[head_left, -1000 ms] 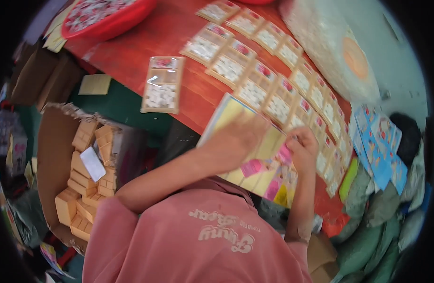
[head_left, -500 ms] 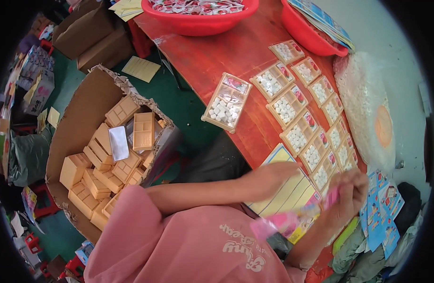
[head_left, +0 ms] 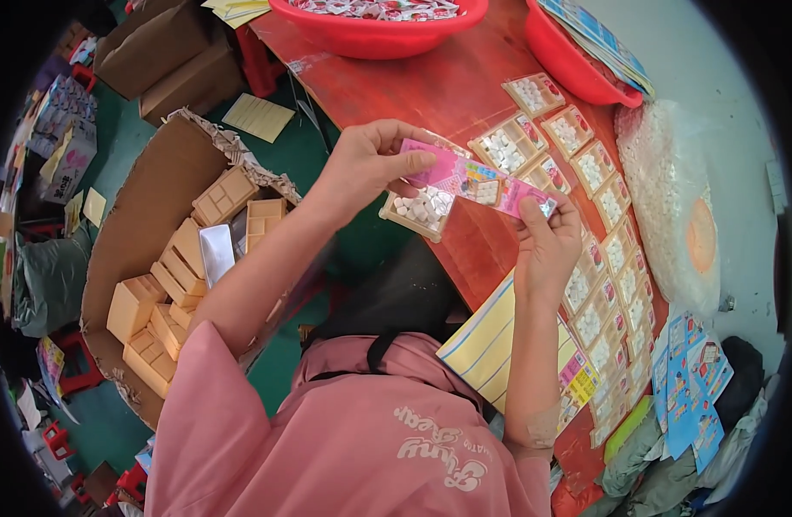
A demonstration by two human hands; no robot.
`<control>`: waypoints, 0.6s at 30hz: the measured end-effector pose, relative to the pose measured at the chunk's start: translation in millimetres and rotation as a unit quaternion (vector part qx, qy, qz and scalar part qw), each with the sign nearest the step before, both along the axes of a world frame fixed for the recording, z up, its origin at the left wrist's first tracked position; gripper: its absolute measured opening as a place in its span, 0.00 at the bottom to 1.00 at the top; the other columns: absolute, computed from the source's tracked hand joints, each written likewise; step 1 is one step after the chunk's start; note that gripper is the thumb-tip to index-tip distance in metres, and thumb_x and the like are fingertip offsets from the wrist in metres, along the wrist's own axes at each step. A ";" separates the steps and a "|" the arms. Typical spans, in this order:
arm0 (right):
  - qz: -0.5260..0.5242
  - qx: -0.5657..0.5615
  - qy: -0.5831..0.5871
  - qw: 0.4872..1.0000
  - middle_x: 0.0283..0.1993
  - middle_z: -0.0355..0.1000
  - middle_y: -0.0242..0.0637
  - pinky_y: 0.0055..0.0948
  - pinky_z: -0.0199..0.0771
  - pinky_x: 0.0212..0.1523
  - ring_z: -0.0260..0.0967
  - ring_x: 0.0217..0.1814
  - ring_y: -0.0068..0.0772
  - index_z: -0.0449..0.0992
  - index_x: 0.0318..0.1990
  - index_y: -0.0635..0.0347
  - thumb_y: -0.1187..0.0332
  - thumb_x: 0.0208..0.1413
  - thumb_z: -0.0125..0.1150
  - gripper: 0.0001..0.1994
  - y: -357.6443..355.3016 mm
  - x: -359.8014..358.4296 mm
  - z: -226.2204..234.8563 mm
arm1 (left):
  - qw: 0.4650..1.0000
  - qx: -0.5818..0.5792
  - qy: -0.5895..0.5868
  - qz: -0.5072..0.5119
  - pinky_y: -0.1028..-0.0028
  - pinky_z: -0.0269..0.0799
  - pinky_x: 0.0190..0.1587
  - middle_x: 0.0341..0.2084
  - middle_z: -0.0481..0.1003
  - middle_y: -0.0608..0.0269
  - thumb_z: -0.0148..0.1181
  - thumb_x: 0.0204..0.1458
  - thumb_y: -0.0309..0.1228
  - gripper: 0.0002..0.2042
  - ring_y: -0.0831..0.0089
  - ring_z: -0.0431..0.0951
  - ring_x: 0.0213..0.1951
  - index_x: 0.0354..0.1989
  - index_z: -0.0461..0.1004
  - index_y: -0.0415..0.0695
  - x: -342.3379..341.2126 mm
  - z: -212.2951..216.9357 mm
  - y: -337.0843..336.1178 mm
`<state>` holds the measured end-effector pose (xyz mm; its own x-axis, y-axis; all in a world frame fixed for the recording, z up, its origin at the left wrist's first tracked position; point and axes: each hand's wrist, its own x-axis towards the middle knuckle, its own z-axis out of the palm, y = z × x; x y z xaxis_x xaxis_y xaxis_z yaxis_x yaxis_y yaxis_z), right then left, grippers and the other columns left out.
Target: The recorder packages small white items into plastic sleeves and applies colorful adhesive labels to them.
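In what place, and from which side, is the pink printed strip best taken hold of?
Probably by its two short ends, coming from the outer sides, thumb above and fingers beneath. The pink printed strip looks long, thin and flat, and spans between the left hand and the right hand, both thumbs on its upper face. This leaves its middle uncovered.
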<state>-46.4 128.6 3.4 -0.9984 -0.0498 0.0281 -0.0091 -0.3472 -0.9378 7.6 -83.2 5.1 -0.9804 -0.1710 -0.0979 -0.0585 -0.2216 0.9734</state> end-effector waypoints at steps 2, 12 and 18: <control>0.017 0.013 -0.010 1.000 0.35 0.69 0.36 0.26 0.74 0.36 0.70 0.36 0.26 0.65 0.41 0.63 0.79 0.50 0.58 0.11 0.5 -1.4 -2.8 | 1.000 -0.011 -0.010 -0.002 0.80 0.73 0.30 0.32 0.74 0.62 0.60 0.48 0.29 0.14 0.80 0.74 0.31 0.42 0.71 0.36 -1.0 -4.6 -4.7; 0.042 -0.081 0.056 0.994 0.40 0.68 0.36 0.26 0.73 0.39 0.69 0.40 0.27 0.66 0.45 0.62 0.79 0.50 0.57 0.14 35.0 -8.6 2.1 | 0.800 -0.541 0.254 -0.062 0.68 0.62 0.39 0.33 0.68 0.61 0.61 0.41 0.26 0.08 0.63 0.68 0.35 0.31 0.72 0.42 25.7 -38.5 11.5; 0.015 -0.061 0.034 0.997 0.36 0.69 0.34 0.24 0.73 0.35 0.70 0.36 0.25 0.67 0.43 0.61 0.77 0.49 0.59 0.14 32.7 0.1 2.7 | 0.791 -0.543 0.280 0.037 0.67 0.62 0.41 0.36 0.69 0.61 0.64 0.38 0.29 0.11 0.61 0.68 0.39 0.32 0.71 0.44 26.1 -31.8 19.3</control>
<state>-46.2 161.4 6.1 -0.9922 -0.0708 0.1027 -0.0590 -0.4596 -0.8862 33.7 -63.9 -26.7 -0.8011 0.0852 0.5925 0.4234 0.7804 0.4602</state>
